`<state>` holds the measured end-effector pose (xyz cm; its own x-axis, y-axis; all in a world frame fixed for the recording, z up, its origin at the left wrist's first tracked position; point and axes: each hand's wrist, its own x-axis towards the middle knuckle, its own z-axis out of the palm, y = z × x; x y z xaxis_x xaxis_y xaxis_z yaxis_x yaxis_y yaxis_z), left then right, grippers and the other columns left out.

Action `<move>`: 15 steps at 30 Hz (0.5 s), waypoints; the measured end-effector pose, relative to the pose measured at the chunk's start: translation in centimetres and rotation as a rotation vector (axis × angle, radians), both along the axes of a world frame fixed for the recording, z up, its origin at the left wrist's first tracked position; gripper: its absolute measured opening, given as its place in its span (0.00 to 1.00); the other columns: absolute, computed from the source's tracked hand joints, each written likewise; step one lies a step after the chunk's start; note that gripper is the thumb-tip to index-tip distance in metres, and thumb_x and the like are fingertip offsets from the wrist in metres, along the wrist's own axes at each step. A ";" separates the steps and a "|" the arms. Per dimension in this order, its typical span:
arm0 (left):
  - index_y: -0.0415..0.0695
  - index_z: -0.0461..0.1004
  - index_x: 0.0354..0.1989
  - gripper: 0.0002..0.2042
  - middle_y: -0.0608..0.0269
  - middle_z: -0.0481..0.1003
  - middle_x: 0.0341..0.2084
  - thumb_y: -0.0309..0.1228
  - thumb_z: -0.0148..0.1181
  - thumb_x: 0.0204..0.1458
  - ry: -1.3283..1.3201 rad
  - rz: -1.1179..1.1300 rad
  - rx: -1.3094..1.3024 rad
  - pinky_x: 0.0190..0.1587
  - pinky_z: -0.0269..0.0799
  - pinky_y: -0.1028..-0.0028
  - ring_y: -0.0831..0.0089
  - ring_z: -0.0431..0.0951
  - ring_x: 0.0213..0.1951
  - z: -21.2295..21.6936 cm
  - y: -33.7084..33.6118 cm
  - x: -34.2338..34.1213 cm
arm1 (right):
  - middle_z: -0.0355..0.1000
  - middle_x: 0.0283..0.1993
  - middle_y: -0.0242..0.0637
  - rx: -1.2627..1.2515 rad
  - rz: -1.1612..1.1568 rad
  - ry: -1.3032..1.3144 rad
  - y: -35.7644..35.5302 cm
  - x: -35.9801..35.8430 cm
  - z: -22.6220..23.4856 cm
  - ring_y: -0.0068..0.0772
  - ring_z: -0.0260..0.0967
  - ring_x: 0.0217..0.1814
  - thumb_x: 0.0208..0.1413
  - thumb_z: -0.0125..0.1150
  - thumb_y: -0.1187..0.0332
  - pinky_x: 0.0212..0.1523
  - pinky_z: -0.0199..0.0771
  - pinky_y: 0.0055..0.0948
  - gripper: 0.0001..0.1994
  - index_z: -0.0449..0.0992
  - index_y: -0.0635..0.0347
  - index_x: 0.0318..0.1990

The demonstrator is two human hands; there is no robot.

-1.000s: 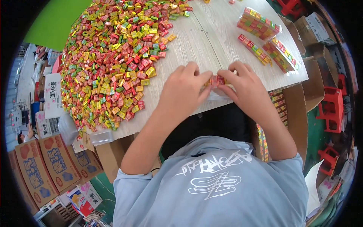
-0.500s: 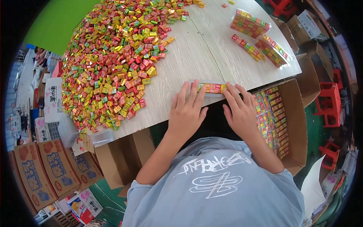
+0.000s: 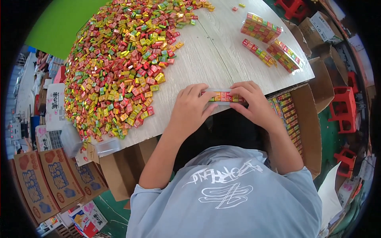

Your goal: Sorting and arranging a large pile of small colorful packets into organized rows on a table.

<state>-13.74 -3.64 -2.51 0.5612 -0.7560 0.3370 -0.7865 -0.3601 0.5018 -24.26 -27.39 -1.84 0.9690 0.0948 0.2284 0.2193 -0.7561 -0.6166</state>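
A clear plastic box [image 3: 223, 102] with a row of small red, yellow and green wrapped sweets [image 3: 223, 96] lies at the table's near edge. Around its left end my left hand [image 3: 189, 109] is closed, fingers over the far side and thumb on the near side. My right hand [image 3: 256, 104] grips the opposite end in the same way. Both ends of the box are partly hidden by my fingers. To the left, a big heap of loose wrapped sweets [image 3: 119, 71] covers much of the table.
Stacked blocks of sweets [image 3: 261, 27] and a single row [image 3: 258, 52] stand at the far right of the table [image 3: 214, 51]. An open carton [image 3: 311, 127] with filled boxes sits by my right arm. Empty clear boxes [image 3: 108, 146] rest at the left edge, above another carton [image 3: 123, 170].
My fingers, laid flat over the top of the box before, have curled around its two ends, with the thumbs on its near side. My elbows have spread slightly.
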 end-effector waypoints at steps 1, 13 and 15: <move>0.46 0.80 0.48 0.14 0.55 0.77 0.52 0.36 0.70 0.55 -0.001 0.000 0.001 0.59 0.71 0.55 0.53 0.76 0.55 0.2 0.0 0.0 | 0.74 0.60 0.40 0.001 0.000 -0.001 -0.1 0.0 0.2 0.50 0.68 0.63 0.55 0.72 0.69 0.64 0.68 0.42 0.15 0.77 0.57 0.49; 0.49 0.82 0.43 0.10 0.59 0.77 0.49 0.37 0.69 0.55 -0.124 -0.021 0.026 0.54 0.72 0.58 0.59 0.77 0.54 0.7 -0.4 0.6 | 0.73 0.58 0.38 0.000 0.087 0.144 -1.0 1.8 2.1 0.48 0.66 0.61 0.56 0.72 0.66 0.65 0.64 0.43 0.13 0.77 0.56 0.47; 0.48 0.82 0.42 0.10 0.59 0.77 0.49 0.36 0.69 0.54 -0.143 -0.034 0.037 0.54 0.72 0.59 0.59 0.77 0.54 0.7 -0.4 0.7 | 0.73 0.59 0.38 0.008 0.091 0.163 -0.9 1.9 2.1 0.48 0.66 0.61 0.55 0.74 0.66 0.65 0.65 0.43 0.14 0.77 0.57 0.46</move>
